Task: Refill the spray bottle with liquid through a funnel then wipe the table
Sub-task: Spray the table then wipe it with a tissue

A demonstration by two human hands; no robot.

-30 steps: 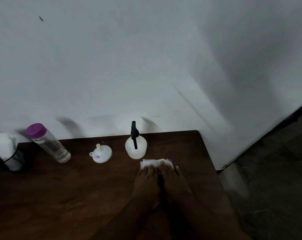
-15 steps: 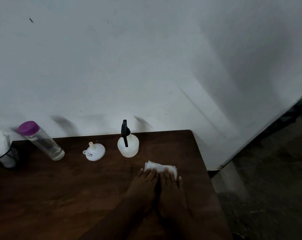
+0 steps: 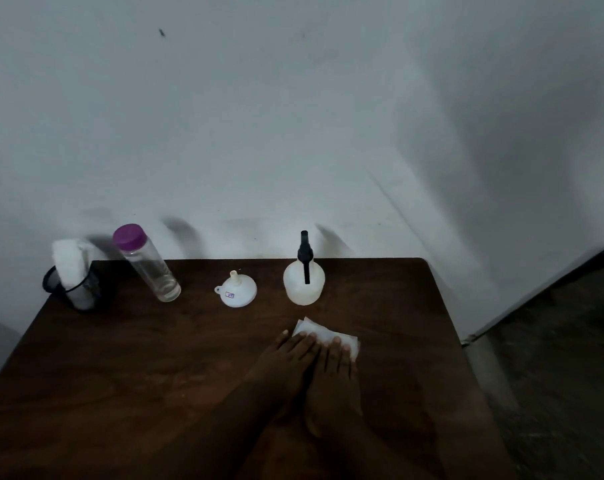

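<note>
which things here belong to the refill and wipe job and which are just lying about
In the job: white spray bottle with black trigger, white plastic funnel, clear purple-capped bottle, white folded cloth, dark wooden table.
Lying about: black mesh holder holding something white.

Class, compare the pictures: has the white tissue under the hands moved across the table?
Yes. The tissue has slid back toward the camera, away from the spray bottle, leaving a wider gap.

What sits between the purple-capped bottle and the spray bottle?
The white funnel, spout up on the table, touching neither the purple-capped bottle nor the spray bottle. Head view.
</note>
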